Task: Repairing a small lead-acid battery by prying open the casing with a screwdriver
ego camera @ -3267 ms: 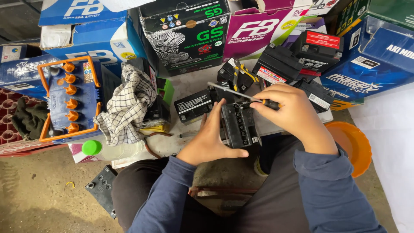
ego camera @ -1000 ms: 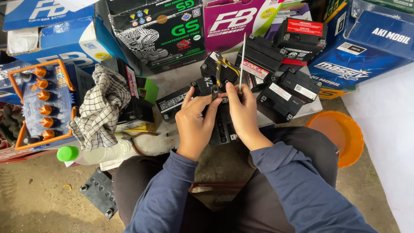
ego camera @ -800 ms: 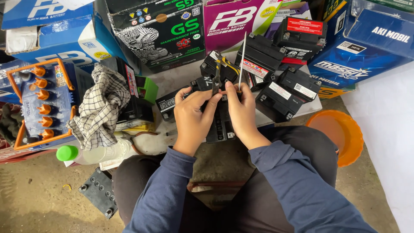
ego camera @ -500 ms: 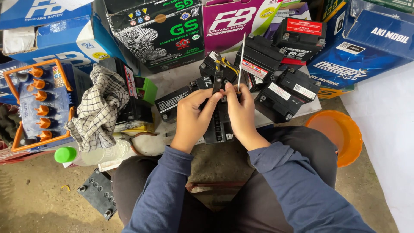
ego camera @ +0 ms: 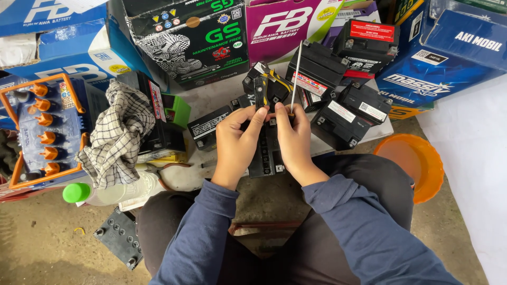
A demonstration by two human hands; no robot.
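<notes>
Both my hands meet over a small black battery (ego camera: 267, 154) lying on the low work surface in front of my knees. My left hand (ego camera: 236, 141) grips the battery's left side, with its fingertips on a black-and-yellow strip (ego camera: 260, 93) standing up from the top. My right hand (ego camera: 294, 138) is closed on a screwdriver (ego camera: 297, 68) whose thin metal shaft points up and away from me. The battery's middle is hidden under my fingers.
Several black batteries (ego camera: 348, 108) lie right of and behind my hands. Cardboard battery boxes (ego camera: 198, 39) line the back. A checked cloth (ego camera: 119, 134) drapes over items at left, beside a blue pack with orange caps (ego camera: 45, 129). An orange bowl (ego camera: 417, 163) sits at right.
Earlier my right hand was out to the right over the battery; it has come in beside the left, and the screwdriver now stands upright. Over the last second my hands barely move.
</notes>
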